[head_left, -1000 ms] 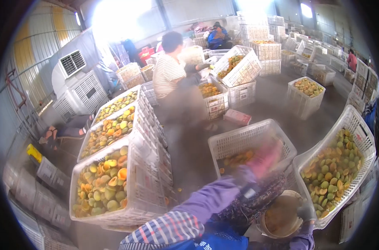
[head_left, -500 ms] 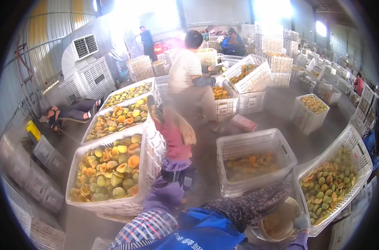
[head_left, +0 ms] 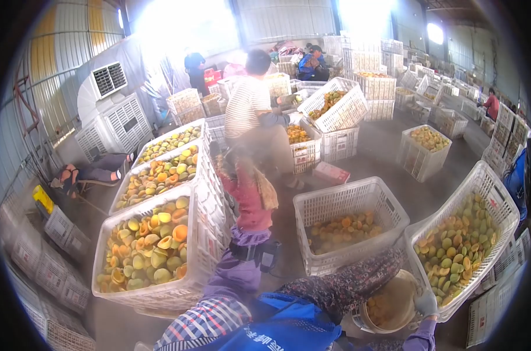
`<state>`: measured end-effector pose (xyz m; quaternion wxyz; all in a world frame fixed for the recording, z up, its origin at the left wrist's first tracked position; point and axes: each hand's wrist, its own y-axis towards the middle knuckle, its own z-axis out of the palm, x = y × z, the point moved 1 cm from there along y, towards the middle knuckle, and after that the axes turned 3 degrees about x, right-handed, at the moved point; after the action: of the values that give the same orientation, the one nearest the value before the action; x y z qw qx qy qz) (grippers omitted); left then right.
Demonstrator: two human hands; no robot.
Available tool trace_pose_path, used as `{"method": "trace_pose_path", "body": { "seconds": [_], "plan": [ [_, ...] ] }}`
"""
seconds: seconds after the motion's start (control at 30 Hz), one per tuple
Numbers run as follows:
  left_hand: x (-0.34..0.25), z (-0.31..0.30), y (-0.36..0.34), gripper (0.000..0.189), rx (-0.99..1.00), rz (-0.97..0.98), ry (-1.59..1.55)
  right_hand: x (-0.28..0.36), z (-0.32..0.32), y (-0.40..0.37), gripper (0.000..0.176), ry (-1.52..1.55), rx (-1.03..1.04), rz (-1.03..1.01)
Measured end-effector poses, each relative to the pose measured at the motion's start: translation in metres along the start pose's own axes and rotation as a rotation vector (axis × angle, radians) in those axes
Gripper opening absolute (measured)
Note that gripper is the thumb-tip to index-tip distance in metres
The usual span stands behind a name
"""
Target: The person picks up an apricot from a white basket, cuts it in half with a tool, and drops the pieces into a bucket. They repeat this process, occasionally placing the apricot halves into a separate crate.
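My left hand (head_left: 249, 196), in a pinkish-red glove with tan finger parts, reaches forward beside the stacked crates on the left. Its fingers look apart and I see nothing in them; the fingertips are hazy. Close by is a white crate (head_left: 198, 260) heaped with yellow-orange and greenish fruit halves (head_left: 142, 248). My right hand (head_left: 426, 302), in a grey glove, is closed at the right rim of a pale bucket (head_left: 359, 317) with orange fruit pieces in its bottom. Right of it leans a tilted white crate (head_left: 505, 219) of greenish fruit halves (head_left: 455, 257).
A white crate (head_left: 350, 186), partly filled with orange fruit, stands ahead of my knees. A person in a striped shirt (head_left: 245, 105) sits beyond, by more crates. A red-and-white box (head_left: 331, 172) is on the floor. At left, a person (head_left: 99, 169) lies near a cooler (head_left: 122, 123).
The whole view has shifted slightly left and up. My left hand stays stretched out by the crates. My right hand remains at the bucket rim. The seated person's arm has moved a little.
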<state>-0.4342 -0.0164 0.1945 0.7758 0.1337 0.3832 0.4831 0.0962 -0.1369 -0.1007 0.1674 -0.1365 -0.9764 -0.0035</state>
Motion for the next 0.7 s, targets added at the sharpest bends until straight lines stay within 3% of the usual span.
{"method": "trace_pose_path", "body": {
  "seconds": [0.1, 0.23, 0.37, 0.5, 0.7],
  "plan": [
    [0.000, -0.004, 0.001, 0.058, -0.011, -0.004, -0.005, -0.005, 0.003, 0.001, 0.035, -0.005, -0.017, -0.048],
    [0.006, -0.006, -0.003, 0.055, -0.050, -0.085, 0.055, -0.018, 0.014, 0.006, 0.035, 0.004, 0.033, 0.043],
    [0.048, -0.039, -0.003, 0.051, 0.109, -0.070, 0.056, -0.007, 0.005, 0.000, 0.035, 0.011, 0.015, 0.037],
    [0.058, -0.034, -0.021, 0.048, 0.117, -0.232, 0.040, 0.001, -0.001, -0.001, 0.038, -0.055, -0.001, -0.038],
    [0.075, -0.036, -0.034, 0.044, 0.152, -0.385, 0.042, 0.009, -0.006, -0.005, 0.039, -0.027, -0.001, 0.010]
  ]
}}
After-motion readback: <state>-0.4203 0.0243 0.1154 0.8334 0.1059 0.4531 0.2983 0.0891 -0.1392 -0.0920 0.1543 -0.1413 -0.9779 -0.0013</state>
